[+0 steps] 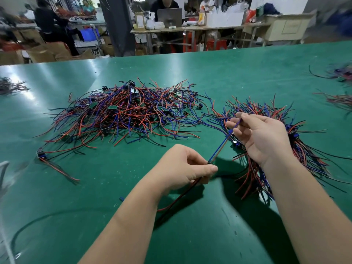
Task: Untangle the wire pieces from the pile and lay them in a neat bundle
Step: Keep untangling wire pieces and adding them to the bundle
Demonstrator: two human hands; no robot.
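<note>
A glossy green mat [190,73] covers the broad workbench before you, shining under the lights at its left and scuffed with pale flecks near your forearms. At its centre sprawls the tangled pile [123,115], a low, loose heap of thin red, blue and black insulated leads that cross at every angle, with small green circuit boards [112,107] and dark blocky components caught among them. To the right lies the bundle [304,155], where the same slim leads run roughly side by side, their free ends fanning out like bristles at the far end and at the near end. Your right hand [262,136] is raised just over that bundle, thumb and fingertips pinching the far tip of one wire piece [221,145]. Your left hand [182,166], nearer to you and between pile and bundle, has its fingers curled and its thumb pressed down, gripping the same piece at a small dark component. The blue and reddish strands stretch taut and straight between your two hands, above the mat, while a red and a dark lead trail from under your left palm toward your wrist. At the pile's left fringe a stray piece [57,166] lies by itself, its leads nearly parallel. Smaller, blurred clumps of wire [339,101] sit at the mat's right edge.
</note>
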